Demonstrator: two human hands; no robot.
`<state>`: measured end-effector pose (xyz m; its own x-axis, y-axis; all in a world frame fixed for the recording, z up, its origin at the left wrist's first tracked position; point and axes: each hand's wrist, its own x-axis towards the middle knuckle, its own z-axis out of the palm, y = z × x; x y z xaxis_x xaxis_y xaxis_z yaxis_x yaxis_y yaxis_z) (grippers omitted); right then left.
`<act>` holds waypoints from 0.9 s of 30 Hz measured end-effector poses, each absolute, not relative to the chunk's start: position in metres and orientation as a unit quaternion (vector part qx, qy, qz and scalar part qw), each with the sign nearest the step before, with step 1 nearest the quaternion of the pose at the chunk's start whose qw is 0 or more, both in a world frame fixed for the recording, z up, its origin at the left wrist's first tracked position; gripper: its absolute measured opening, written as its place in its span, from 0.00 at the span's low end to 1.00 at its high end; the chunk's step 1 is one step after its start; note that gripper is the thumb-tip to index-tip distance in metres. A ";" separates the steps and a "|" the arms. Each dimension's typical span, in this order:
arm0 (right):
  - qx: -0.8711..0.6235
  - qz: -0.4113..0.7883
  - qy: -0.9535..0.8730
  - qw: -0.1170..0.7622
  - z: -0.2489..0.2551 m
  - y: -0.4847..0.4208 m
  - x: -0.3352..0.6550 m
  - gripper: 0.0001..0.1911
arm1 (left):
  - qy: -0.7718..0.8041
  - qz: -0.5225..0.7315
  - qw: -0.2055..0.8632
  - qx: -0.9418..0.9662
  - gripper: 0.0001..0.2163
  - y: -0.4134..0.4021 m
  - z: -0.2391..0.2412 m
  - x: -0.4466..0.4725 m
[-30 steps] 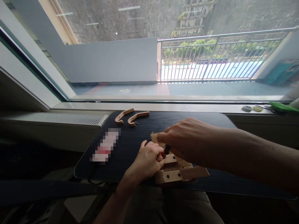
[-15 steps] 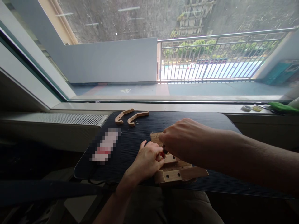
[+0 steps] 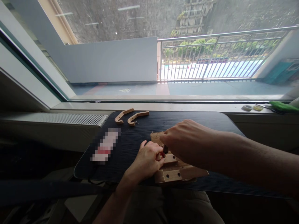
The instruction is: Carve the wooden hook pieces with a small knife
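Observation:
A wooden assembly point(image 3: 175, 172) of slats with round holes lies at the near edge of the black table point(image 3: 187, 121). My left hand point(image 3: 147, 160) rests curled against its left side, fingers pressed together on something small I cannot make out. My right hand point(image 3: 187, 140) hovers over the wood's far part, fingers closed round a dark tool point(image 3: 165, 150) with a red tip that points down beside the left fingers. Most of the tool is hidden by the right hand.
Two curved wooden hooks point(image 3: 123, 115) point(image 3: 137, 117) lie at the table's far left, a small screw beside them. A blurred red and white patch point(image 3: 105, 146) sits on the left. Tape rolls point(image 3: 251, 108) and a green thing point(image 3: 282, 106) rest on the window sill.
My right hand has shifted slightly right and down over the wood, hiding more of the dark tool. The left hand has barely moved.

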<state>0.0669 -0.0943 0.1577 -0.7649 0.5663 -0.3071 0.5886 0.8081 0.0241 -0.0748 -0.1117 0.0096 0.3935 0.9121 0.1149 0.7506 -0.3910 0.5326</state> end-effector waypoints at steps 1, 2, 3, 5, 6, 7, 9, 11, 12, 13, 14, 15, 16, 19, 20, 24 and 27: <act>0.306 -0.034 0.939 0.150 0.157 -0.094 0.067 0.09 | 0.513 0.197 0.204 0.810 0.04 -0.112 0.010 -0.075; 0.305 -0.032 0.940 0.150 0.158 -0.095 0.067 0.09 | 0.513 0.194 0.206 0.810 0.04 -0.112 0.010 -0.075; 0.303 -0.032 0.940 0.151 0.158 -0.095 0.066 0.10 | 0.515 0.190 0.208 0.810 0.05 -0.112 0.010 -0.075; 0.300 -0.042 0.940 0.155 0.160 -0.096 0.065 0.11 | 0.520 0.184 0.210 0.807 0.05 -0.112 0.010 -0.076; 0.298 -0.050 0.940 0.156 0.161 -0.096 0.065 0.11 | 0.522 0.183 0.211 0.806 0.04 -0.112 0.009 -0.076; 0.295 -0.058 0.941 0.157 0.162 -0.096 0.065 0.11 | 0.524 0.184 0.211 0.805 0.04 -0.112 0.009 -0.076; 0.292 -0.066 0.941 0.156 0.162 -0.096 0.065 0.11 | 0.524 0.190 0.212 0.803 0.04 -0.112 0.010 -0.076; 0.297 -0.065 0.940 0.155 0.161 -0.096 0.065 0.11 | 0.522 0.192 0.217 0.802 0.03 -0.113 0.010 -0.075; 0.301 -0.062 0.939 0.154 0.160 -0.095 0.065 0.10 | 0.521 0.191 0.220 0.802 0.03 -0.113 0.011 -0.075; 0.303 -0.058 0.939 0.151 0.159 -0.095 0.066 0.10 | 0.520 0.189 0.222 0.803 0.02 -0.113 0.012 -0.074; 0.303 -0.054 0.940 0.149 0.158 -0.095 0.066 0.09 | 0.518 0.187 0.224 0.804 0.02 -0.113 0.012 -0.074; 0.301 -0.051 0.941 0.148 0.158 -0.095 0.066 0.08 | 0.516 0.185 0.224 0.806 0.01 -0.113 0.012 -0.074; 0.300 -0.046 0.942 0.147 0.158 -0.095 0.066 0.08 | 0.515 0.185 0.223 0.807 0.02 -0.113 0.013 -0.073; 0.304 -0.036 0.940 0.150 0.158 -0.097 0.067 0.06 | 0.520 0.189 0.215 0.805 0.05 -0.113 0.012 -0.072; 0.307 -0.032 0.939 0.152 0.159 -0.098 0.067 0.06 | 0.520 0.191 0.212 0.805 0.05 -0.113 0.011 -0.072; 0.300 -0.026 0.941 0.152 0.162 -0.099 0.066 0.07 | 0.518 0.190 0.218 0.805 0.04 -0.112 0.009 -0.074; 0.301 -0.042 0.940 0.155 0.164 -0.098 0.064 0.09 | 0.527 0.186 0.223 0.799 0.02 -0.111 0.009 -0.075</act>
<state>0.0644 -0.0976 0.1636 -0.7706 0.5530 -0.3169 0.5790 0.8152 0.0146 -0.0754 -0.1113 0.0089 0.3753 0.9248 0.0629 0.7585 -0.3454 0.5525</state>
